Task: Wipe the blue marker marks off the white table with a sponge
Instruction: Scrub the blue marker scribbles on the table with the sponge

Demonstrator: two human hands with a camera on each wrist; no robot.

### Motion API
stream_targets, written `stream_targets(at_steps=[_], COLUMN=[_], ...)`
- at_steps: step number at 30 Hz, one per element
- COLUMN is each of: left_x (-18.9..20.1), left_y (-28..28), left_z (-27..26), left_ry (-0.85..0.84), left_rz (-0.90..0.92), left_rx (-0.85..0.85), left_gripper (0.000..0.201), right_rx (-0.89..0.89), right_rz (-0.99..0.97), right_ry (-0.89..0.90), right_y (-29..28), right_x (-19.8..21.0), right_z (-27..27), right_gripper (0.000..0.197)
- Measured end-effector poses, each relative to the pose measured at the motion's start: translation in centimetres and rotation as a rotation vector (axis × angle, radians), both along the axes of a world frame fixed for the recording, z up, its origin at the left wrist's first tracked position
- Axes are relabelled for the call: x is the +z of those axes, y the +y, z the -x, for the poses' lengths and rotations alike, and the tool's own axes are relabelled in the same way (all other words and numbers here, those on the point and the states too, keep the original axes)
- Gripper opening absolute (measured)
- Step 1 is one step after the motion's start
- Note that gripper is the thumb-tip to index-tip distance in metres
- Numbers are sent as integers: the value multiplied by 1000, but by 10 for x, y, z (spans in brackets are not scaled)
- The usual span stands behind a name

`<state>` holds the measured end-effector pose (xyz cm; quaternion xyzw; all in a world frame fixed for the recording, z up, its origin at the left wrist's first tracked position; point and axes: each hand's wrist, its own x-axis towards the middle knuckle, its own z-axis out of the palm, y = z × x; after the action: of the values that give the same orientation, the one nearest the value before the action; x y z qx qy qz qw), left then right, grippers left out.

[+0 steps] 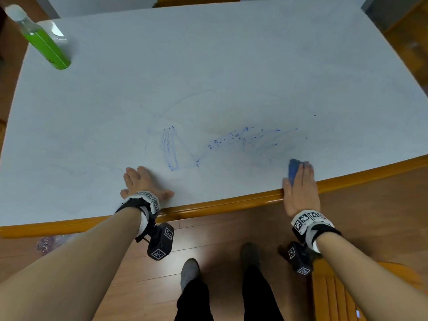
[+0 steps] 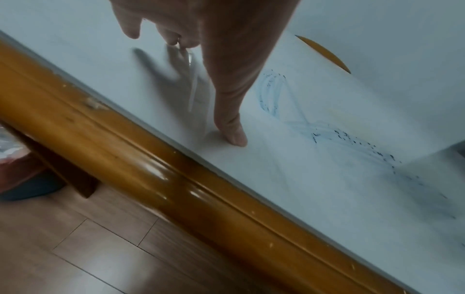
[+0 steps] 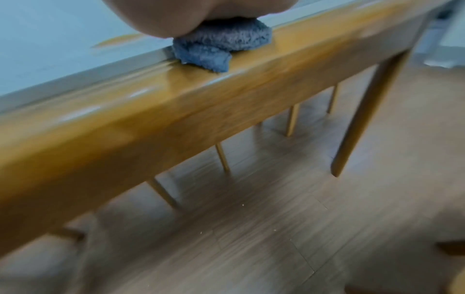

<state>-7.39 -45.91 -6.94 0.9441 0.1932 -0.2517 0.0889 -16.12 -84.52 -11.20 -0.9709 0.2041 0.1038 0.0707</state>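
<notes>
Smeared blue marker marks (image 1: 171,149) streak the white table (image 1: 208,66) near its front, with a second dotted patch (image 1: 243,140) to the right. My right hand (image 1: 301,188) lies over a blue sponge (image 1: 293,170) at the table's front edge, right of the marks, fingers on top and thumb against its left side. In the right wrist view the sponge (image 3: 214,49) bulges from under the palm (image 3: 176,18) onto the wooden rim. My left hand (image 1: 141,181) rests on the table left of the marks with fingers spread; its thumb (image 2: 231,131) touches the surface beside the marks (image 2: 271,93).
A bottle of green liquid (image 1: 46,45) stands at the table's far left corner. A glossy wooden rim (image 1: 231,202) borders the front edge. A wooden chair (image 1: 335,293) stands at my right, and my legs and feet are on the wood floor below.
</notes>
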Motion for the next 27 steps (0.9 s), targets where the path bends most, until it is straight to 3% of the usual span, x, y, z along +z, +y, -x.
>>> stream_targets(at_steps=[2,5,10,20,23,27], left_x=[2,0,-5,-18,-15,-4], left_y=[-11,-49,-93,-86,-87,-96], left_z=[3,11,23,28,28,22], left_ry=[5,-8,14,-36,-38,22], left_rz=[-7,23,49,114,106,59], left_rx=[59,122,152,170,174,193], left_gripper=[127,133,132,134,133,131], right_rx=[-65,-129,-133,446,550,560], right_rz=[-19,-85,-145,-231,-212,-167], right_ry=[18,-28,-87,-81,-54,-64], right_y=[-35,-61,-40,123,113,47], right_x=[-5,0,1,-1,-3,-1], right_z=[-11,-33,-70,-84,-89,-68], right_gripper=[76,69,73,70,68,67])
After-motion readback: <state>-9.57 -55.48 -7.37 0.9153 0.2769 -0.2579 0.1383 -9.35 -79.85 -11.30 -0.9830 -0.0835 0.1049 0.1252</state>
